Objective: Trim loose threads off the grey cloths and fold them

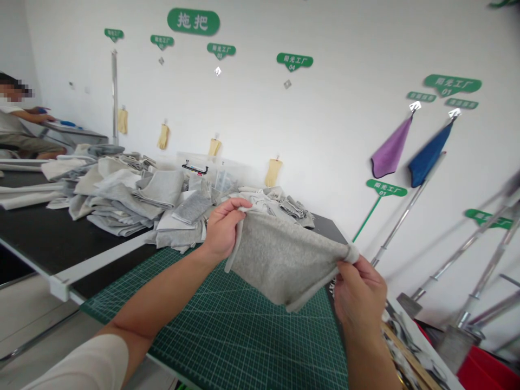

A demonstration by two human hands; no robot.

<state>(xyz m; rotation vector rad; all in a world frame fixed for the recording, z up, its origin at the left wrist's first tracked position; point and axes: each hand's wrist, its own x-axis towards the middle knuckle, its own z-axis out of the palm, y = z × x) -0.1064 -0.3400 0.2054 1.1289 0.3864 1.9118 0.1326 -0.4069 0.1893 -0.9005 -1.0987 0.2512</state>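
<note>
A piece of grey fabric (284, 252) hangs stretched between both my hands, above a green cutting mat (182, 319). My left hand (224, 227) pinches its upper left corner between thumb and fingers. At the upper right corner, my right hand (361, 287) is closed on a bunched bit of the cloth. The fabric sags in the middle, and its lower edge hangs free of the mat. Behind my left hand lies a heap of folded grey and white fabric pieces (122, 197).
A clear plastic box (231, 168) stands behind the heap. A white strip (105, 260) crosses the black table (36, 227). Rulers and tools (410, 352) lie at the right edge. Mop poles (483, 271) lean on the right. Another person (24, 119) sits far left.
</note>
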